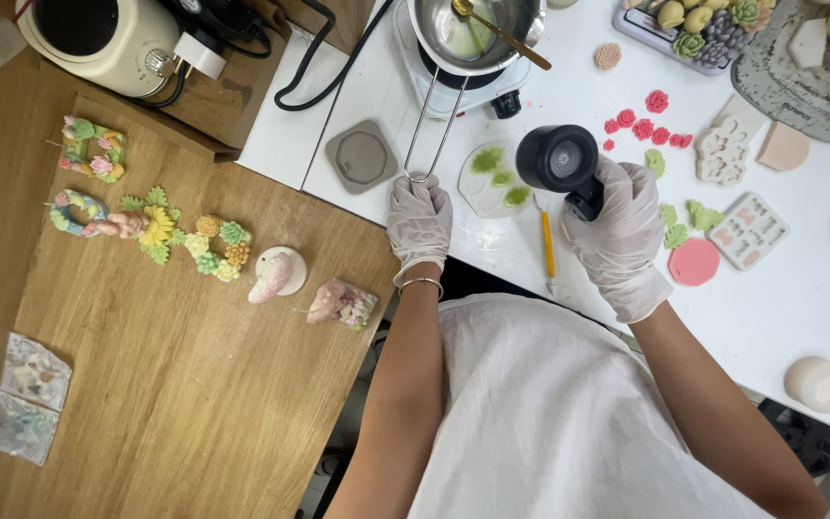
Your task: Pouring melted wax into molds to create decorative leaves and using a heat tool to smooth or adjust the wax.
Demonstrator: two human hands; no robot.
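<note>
My left hand (419, 219), in a white glove, grips the end of the long wire handle (431, 125) of a steel pot (477, 31) that sits on a small white heater. A gold spoon (500, 32) lies in the pot over pale green liquid. My right hand (620, 231), also gloved, holds a black heat gun (559, 160) with its round nozzle facing up. The gun hovers beside a white palette (494, 180) with green patches.
Red flower pieces (642, 123), silicone moulds (747, 229), a pink disc (694, 261) and a yellow-handled tool (548, 245) lie on the white table. Flower-decorated pieces (156, 231) line the wooden board at left. A cream appliance (108, 38) stands at top left.
</note>
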